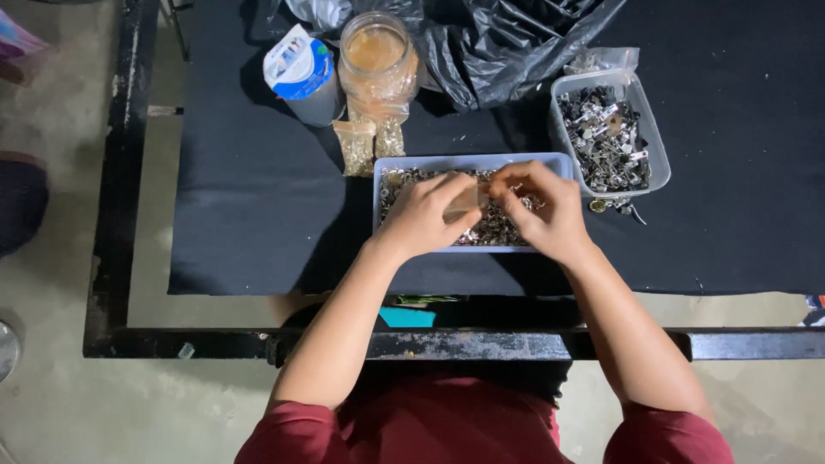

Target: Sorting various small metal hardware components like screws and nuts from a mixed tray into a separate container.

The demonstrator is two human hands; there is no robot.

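Hands, left [423,215] and right [543,206], pinch a small bag [468,200] over a parts-filled tray [471,163].

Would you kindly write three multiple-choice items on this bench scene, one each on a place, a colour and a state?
1. Where does the tub of metal clips stand?
A. right of the tray
B. left of the jar
C. on the floor

2. What colour is the cloth on the table?
A. white
B. black
C. red

3. What are the left hand and right hand doing?
A. resting flat on the cloth
B. lifting the jar
C. pinching a small clear bag together

Answers: 1 A, the tub sits right of the tray. 2 B, the cloth is black. 3 C, both hands meet on the bag above the tray.
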